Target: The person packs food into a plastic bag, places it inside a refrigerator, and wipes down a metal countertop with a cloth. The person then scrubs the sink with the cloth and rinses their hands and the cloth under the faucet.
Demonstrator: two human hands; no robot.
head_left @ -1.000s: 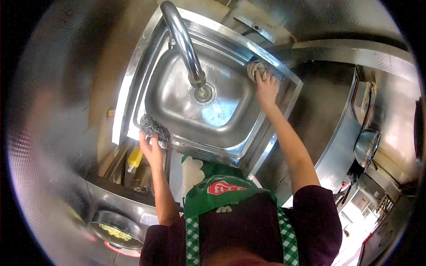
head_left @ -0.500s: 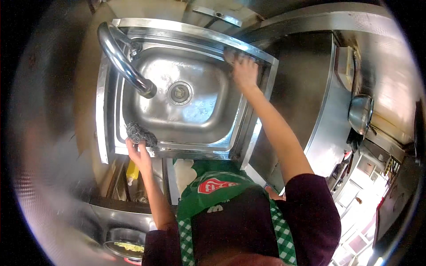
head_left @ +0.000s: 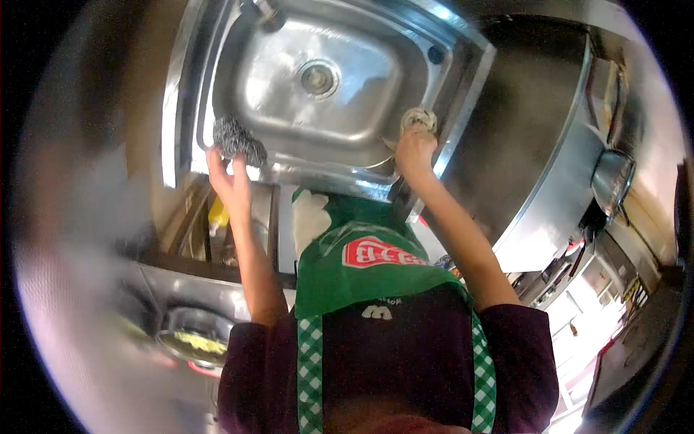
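Observation:
A grey steel wool scourer (head_left: 240,142) rests at the near left corner of the steel sink (head_left: 289,148), against its rim. My left hand (head_left: 231,181) has its fingertips and thumb on the scourer's near side, and some fingers are hidden behind it. At the near right corner, my right hand (head_left: 417,155) is closed around a bunched, pale cloth (head_left: 419,118) on the sink's edge. A thin loose strand or edge curves from near the cloth along the rim. The drain (head_left: 319,79) lies in the middle of the basin.
The tap (head_left: 269,16) shows at the top left. Right of the sink is a metal surface (head_left: 520,123), with a hanging metal bowl (head_left: 613,177) beyond. A pan with yellow-green food (head_left: 199,341) stands at lower left. A yellow bottle (head_left: 217,213) is below the sink.
My right hand has come from the far right corner to the near right corner, where the cloth now shows in it. My left hand stays at the scourer. The view has shifted.

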